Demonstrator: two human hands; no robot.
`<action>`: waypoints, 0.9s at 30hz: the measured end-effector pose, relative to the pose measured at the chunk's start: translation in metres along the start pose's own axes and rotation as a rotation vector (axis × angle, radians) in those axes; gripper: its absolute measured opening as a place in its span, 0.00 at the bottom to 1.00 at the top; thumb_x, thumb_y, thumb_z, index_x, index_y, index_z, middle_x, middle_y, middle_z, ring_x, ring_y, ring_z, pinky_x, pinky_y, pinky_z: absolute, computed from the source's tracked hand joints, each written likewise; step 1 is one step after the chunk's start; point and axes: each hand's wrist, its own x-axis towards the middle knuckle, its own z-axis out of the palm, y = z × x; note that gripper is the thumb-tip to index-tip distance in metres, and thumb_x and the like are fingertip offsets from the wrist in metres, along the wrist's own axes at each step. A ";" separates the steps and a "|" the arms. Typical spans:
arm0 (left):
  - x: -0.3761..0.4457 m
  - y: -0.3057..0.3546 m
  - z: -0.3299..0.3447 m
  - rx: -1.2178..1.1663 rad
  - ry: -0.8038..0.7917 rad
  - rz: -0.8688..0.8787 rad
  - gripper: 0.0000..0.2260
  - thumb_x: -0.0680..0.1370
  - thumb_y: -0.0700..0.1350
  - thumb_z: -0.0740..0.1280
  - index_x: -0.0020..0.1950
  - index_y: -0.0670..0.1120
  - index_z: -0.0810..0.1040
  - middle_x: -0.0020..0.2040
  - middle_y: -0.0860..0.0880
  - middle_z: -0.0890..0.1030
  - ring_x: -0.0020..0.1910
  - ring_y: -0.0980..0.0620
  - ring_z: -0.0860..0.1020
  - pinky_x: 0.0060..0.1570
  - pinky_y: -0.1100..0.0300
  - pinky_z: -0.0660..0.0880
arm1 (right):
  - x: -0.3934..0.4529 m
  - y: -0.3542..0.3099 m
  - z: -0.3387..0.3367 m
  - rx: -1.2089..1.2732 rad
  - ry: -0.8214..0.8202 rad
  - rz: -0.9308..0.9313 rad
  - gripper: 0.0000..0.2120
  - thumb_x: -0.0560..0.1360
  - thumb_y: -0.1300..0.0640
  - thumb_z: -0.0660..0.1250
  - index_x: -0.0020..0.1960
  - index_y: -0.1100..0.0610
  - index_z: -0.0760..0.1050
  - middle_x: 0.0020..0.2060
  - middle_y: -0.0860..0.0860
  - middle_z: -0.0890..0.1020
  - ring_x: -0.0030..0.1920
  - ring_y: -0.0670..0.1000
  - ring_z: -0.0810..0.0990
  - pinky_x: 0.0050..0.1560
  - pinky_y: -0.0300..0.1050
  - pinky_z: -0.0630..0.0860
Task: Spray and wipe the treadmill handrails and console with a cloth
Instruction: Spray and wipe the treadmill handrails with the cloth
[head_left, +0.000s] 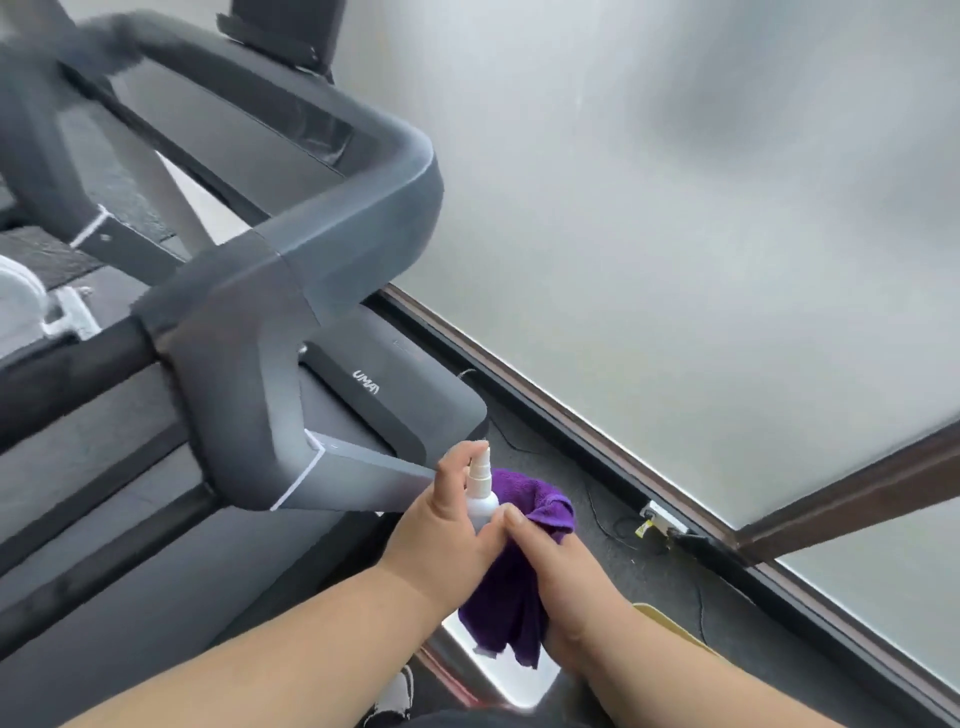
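While your left hand (452, 519) grips the spray bottle (480, 493) upright and your right hand (550, 561) clutches the purple cloth (519, 587) beside it, the handrail (291, 312) runs up-left, nearer your left hand.

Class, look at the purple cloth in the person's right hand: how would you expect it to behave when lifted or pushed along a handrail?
The purple cloth is probably floppy: it droops in folds below the right hand. It looks light, since the fingers hold it bunched without visible strain. Its fuzzy pile would likely drag rather than slide on the handrail.
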 end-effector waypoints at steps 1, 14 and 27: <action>-0.004 0.006 -0.006 0.010 0.043 -0.028 0.28 0.74 0.57 0.67 0.63 0.68 0.51 0.52 0.54 0.74 0.44 0.51 0.75 0.45 0.60 0.68 | -0.003 -0.003 0.005 -0.022 -0.039 0.010 0.19 0.76 0.45 0.65 0.61 0.55 0.80 0.52 0.71 0.81 0.53 0.70 0.80 0.52 0.66 0.73; -0.081 0.013 -0.111 0.006 0.507 -0.204 0.27 0.77 0.53 0.66 0.65 0.72 0.54 0.59 0.60 0.74 0.53 0.55 0.76 0.54 0.61 0.72 | -0.030 -0.005 0.120 -0.045 -0.458 0.156 0.27 0.78 0.41 0.53 0.70 0.54 0.72 0.59 0.60 0.82 0.61 0.61 0.81 0.55 0.57 0.78; -0.149 -0.052 -0.226 0.010 0.575 -0.159 0.27 0.77 0.51 0.66 0.66 0.73 0.56 0.56 0.56 0.78 0.49 0.56 0.78 0.53 0.57 0.76 | -0.029 0.057 0.239 0.044 -0.176 0.080 0.16 0.78 0.50 0.63 0.63 0.55 0.76 0.50 0.57 0.86 0.50 0.58 0.85 0.46 0.56 0.82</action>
